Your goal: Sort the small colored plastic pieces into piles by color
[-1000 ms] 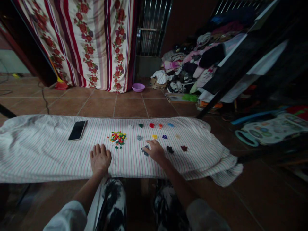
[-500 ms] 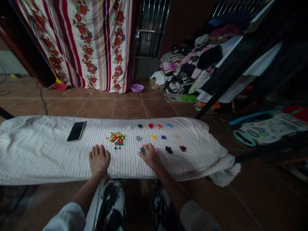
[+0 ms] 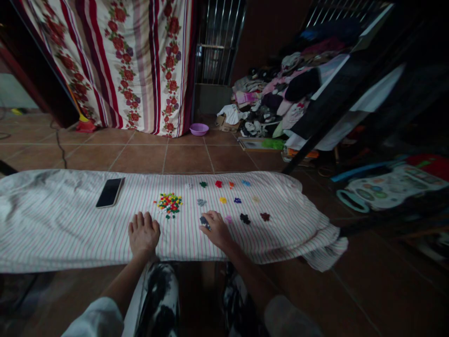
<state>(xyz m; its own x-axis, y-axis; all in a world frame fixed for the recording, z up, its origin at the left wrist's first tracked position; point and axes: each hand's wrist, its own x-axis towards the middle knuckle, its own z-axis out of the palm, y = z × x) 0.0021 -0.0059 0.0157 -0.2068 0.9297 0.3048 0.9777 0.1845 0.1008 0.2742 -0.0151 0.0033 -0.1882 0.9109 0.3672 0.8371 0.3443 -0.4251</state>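
Observation:
My left hand (image 3: 143,234) lies flat on the striped cloth (image 3: 87,238), palm down and holding nothing. Just ahead of it is a mixed heap of small coloured pieces (image 3: 170,202), mostly green, yellow, orange, red and white. My right hand (image 3: 216,230) rests beside a little pile of dark grey pieces (image 3: 205,223), its thumb and forefinger apart on either side of the pile. Sorted around it are light grey pieces (image 3: 201,202), yellow pieces (image 3: 223,200), pink pieces (image 3: 228,218), black pieces (image 3: 244,218) and brown pieces (image 3: 265,216).
A phone (image 3: 110,192) lies on the cloth at left. Along the far side are green pieces (image 3: 203,184), red pieces (image 3: 218,184) and light blue pieces (image 3: 246,183). Beyond stand a purple basin (image 3: 199,129), a floral curtain (image 3: 143,70) and heaped clothes (image 3: 273,98).
The fingers of my right hand have stretched slightly left, around the dark grey pile. My left hand stays flat in place. The whole view has shifted a little.

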